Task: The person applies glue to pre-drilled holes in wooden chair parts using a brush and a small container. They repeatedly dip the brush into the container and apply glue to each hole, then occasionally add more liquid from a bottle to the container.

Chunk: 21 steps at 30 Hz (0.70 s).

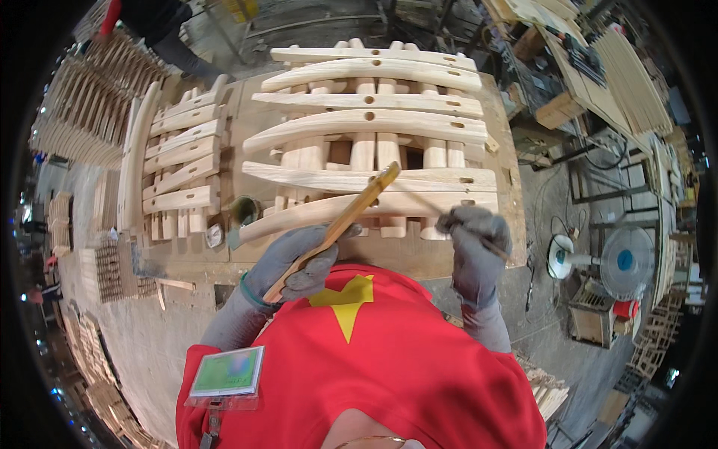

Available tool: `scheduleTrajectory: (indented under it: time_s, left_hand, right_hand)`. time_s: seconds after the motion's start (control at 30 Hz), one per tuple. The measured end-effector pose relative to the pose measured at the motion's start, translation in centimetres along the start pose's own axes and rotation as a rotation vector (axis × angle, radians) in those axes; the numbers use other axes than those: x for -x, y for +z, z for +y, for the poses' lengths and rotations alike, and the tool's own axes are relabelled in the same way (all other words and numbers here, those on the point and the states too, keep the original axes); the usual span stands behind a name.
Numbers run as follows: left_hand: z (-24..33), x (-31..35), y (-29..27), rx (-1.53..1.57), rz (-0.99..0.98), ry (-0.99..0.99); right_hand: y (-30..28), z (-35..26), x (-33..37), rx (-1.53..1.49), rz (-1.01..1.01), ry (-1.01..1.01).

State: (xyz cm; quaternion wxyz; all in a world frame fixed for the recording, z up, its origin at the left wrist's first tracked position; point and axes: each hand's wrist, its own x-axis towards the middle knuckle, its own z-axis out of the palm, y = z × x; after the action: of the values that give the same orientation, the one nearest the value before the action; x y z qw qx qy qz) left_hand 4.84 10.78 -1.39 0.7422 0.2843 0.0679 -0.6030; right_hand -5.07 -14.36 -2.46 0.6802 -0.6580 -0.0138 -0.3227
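Observation:
My left hand (299, 262), in a grey glove, is closed around a narrow yellowish-brown wooden strip (351, 212). The strip slants up to the right, its darker far end above the near edge of a stack. My gloved right hand (476, 251) is closed on a thin stick (428, 203), whose blurred end points left toward the strip. Just beyond both hands lies a stack of pale curved wooden rails (366, 120) with holes and slots, laid over crosswise pieces. A small cup (243, 211) stands near my left hand, with a crumpled whitish item (215, 236) beside it.
The stacks rest on a wooden worktable (497, 150). Another stack of wooden pieces (182, 150) is at its left. On the right stand a fan (627, 260) and a bench (598, 90) with tools. Slat piles (86, 105) and a person (168, 37) are at the far left.

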Motion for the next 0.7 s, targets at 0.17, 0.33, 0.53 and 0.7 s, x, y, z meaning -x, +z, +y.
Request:
scheduleTrajectory:
  time_s: [0.17, 0.33, 0.53, 0.7]
  left_hand:
    - [0.1, 0.4, 0.0, 0.149, -0.141, -0.048]
    - [0.7, 1.0, 2.1, -0.489, 0.232, 0.148]
    - [1.3, 1.8, 3.9, -0.659, 0.355, 0.193]
    - [0.9, 2.0, 3.7, -0.886, 0.339, 0.301]
  right_hand:
    - [0.6, -0.8, 0.5, -0.055, 0.083, 0.065]
    - [-0.3, -1.2, 0.9, -0.001, 0.031, 0.118]
    - [0.0, -1.4, 0.2, 0.100, 0.059, 0.103]
    - [-0.9, -1.6, -0.1, 0.207, -0.129, -0.111]
